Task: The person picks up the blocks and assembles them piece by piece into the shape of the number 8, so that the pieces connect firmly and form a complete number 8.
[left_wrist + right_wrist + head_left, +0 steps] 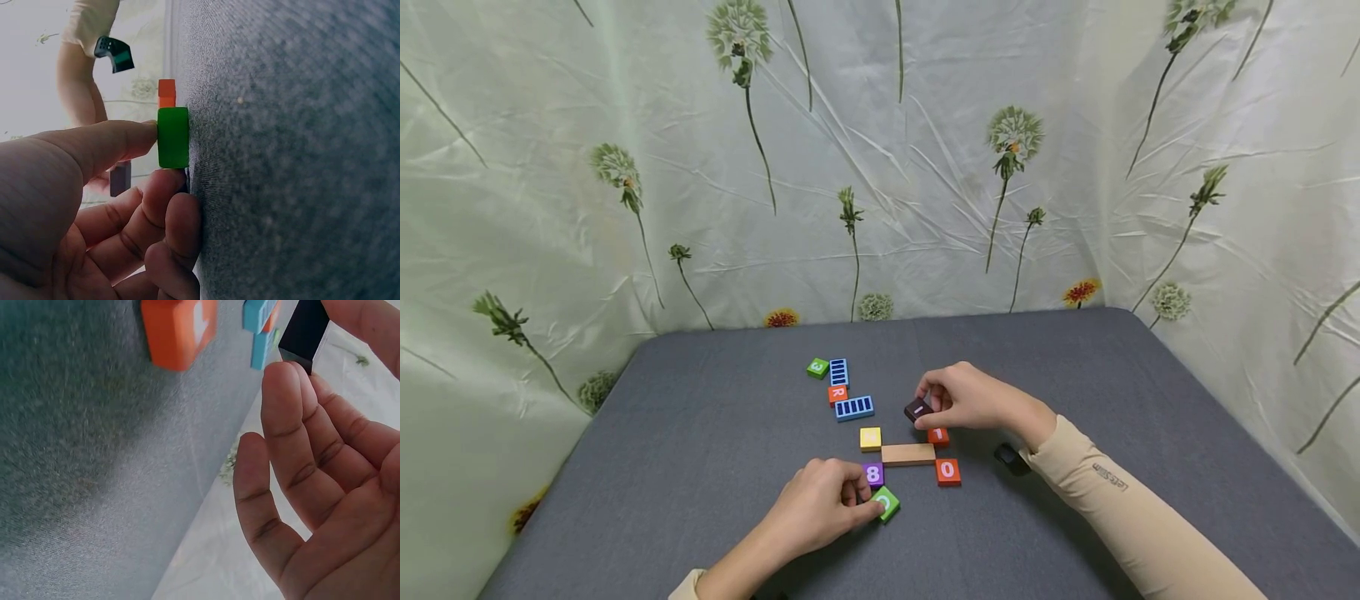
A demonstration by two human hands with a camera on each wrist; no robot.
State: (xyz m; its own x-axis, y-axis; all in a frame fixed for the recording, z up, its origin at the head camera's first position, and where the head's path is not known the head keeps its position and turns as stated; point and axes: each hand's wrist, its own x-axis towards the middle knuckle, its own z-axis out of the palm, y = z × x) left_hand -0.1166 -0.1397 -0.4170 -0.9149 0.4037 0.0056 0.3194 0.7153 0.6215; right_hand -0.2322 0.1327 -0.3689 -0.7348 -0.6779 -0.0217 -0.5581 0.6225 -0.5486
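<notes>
in the head view, your left hand (pixel 822 505) pinches the green block (pixel 887 505) beside the purple block (pixel 874 475); your right hand (pixel 973 397) pinches the dark block (pixel 916 409). in the left wrist view, the green block touches the grey cloth (pixel 306 156). in the right wrist view, the dark block is held clear of the cloth.

We see the left hand (pixel 827 504) pinching low at the worktop (pixel 715 408), its other fingers (pixel 182 225) curled; the right hand (pixel 966 396), also pinching, is raised nearer the far edge, its sleeved forearm (pixel 1142 517) slanting in from the right.
</notes>
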